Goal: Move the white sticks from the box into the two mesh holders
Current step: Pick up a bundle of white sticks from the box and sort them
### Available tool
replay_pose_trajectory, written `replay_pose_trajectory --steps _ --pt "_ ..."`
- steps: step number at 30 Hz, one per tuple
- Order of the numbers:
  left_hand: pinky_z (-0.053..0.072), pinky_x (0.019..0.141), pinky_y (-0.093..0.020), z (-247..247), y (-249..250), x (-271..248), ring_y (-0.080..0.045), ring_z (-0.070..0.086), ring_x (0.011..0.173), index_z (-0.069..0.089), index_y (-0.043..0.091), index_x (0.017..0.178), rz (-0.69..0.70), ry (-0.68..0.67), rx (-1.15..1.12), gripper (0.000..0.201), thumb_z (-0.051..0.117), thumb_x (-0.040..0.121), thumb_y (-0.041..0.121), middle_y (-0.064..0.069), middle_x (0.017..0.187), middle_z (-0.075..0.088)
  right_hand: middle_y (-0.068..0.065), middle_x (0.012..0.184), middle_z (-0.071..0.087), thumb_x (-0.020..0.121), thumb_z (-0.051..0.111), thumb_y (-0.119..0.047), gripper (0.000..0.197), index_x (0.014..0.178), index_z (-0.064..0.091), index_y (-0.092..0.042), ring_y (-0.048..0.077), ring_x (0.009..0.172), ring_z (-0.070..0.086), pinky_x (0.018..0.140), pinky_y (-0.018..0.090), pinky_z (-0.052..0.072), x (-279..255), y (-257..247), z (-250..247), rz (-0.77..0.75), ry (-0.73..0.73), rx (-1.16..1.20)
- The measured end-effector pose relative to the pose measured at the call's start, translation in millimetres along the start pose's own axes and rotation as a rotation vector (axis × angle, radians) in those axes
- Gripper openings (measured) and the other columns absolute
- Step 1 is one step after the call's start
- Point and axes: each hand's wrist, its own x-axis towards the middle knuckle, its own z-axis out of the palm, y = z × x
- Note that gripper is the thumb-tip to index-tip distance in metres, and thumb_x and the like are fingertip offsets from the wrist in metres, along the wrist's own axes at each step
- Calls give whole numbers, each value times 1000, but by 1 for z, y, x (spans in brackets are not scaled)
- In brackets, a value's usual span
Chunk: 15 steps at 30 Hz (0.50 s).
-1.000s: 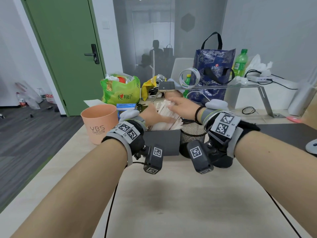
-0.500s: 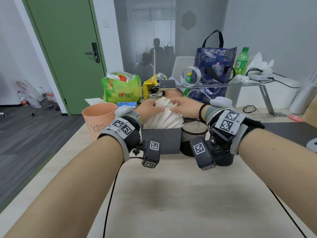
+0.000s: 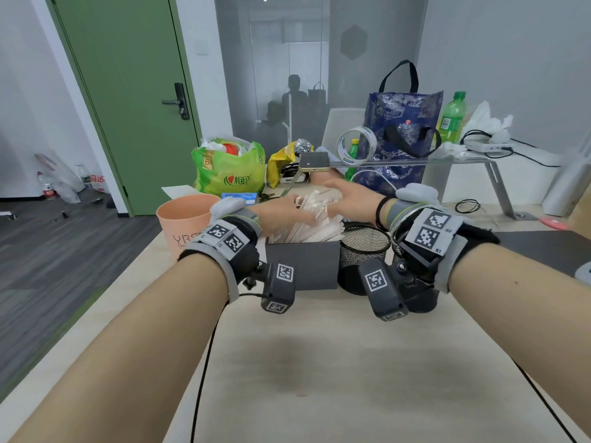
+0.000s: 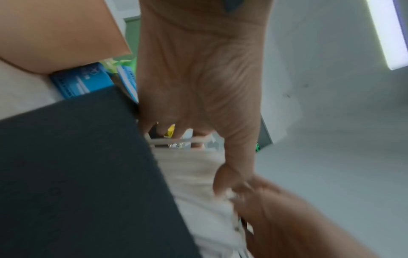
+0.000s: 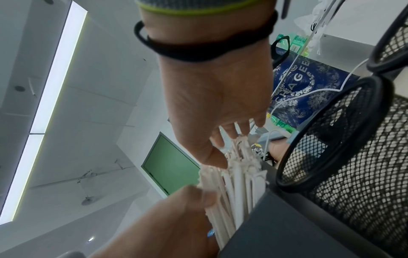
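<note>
A thick bundle of white sticks [image 3: 315,219] rises out of the open black box [image 3: 302,265] at the table's middle. My left hand [image 3: 286,215] grips the bundle from its left side, thumb and fingers round it [image 4: 194,150]. My right hand [image 3: 335,199] reaches over the top ends and pinches them between thumb and fingers [image 5: 234,148]. Just right of the box stands one empty black mesh holder [image 3: 364,247]. The second mesh holder [image 5: 393,34] sits beyond it and is mostly hidden behind my right wrist in the head view.
A peach cup [image 3: 182,219] stands left of the box, with a blue packet [image 3: 240,197] behind it. A green bag [image 3: 228,174], a phone [image 3: 315,163], a tape roll [image 3: 356,145] and a blue tote [image 3: 403,135] crowd the far side. The near tabletop [image 3: 319,378] is bare.
The sticks lay low in the box a second ago; both hands have gathered them and tipped the bundle up, its top ends now higher.
</note>
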Motion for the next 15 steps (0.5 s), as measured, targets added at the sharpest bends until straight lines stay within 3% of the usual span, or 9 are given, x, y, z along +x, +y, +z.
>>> replay_pose_trajectory --steps 2,4,7,9,10,13,15 --pt "38 109 -43 0 -2 7 -23 47 125 36 21 138 -3 -49 121 112 70 42 66 2 138 48 12 142 39 82 58 -6 65 142 35 -6 25 129 41 95 25 36 -3 1 -3 1 47 -8" --pt "40 107 -43 4 -5 21 -22 52 121 42 18 132 6 -90 233 110 68 38 69 2 135 54 11 143 37 82 59 -5 65 141 33 -5 25 131 38 94 24 35 -5 2 -5 24 45 2" --pt "44 104 -41 11 5 18 -24 58 113 49 16 128 -15 -93 359 92 64 52 65 -2 124 61 13 132 46 70 66 -21 75 137 36 -8 29 122 46 96 35 41 -7 2 -4 112 -30 -33" --pt "47 100 -38 14 6 18 -26 60 105 54 9 121 -35 -69 406 73 63 67 58 -5 115 63 10 116 48 53 65 -33 77 123 42 -11 28 108 48 87 39 43 -4 6 -2 153 -83 -72" --pt "47 96 -35 18 4 20 -25 60 100 55 7 120 -36 -63 418 67 62 72 55 -6 112 64 9 114 46 51 64 -34 74 118 42 -14 27 106 46 86 38 42 1 10 0 157 -104 -91" --pt "46 86 -32 25 1 25 -23 60 91 59 5 117 -16 2 382 56 63 80 46 -11 107 66 8 121 43 66 67 -34 73 129 37 -14 29 119 44 100 39 42 -2 11 3 127 -141 -122" --pt "44 84 -28 27 1 23 -20 57 83 59 6 121 -38 34 356 49 67 82 35 -9 96 63 7 114 45 72 69 -32 68 129 37 -14 26 110 47 90 33 43 -2 12 3 104 -129 -92"
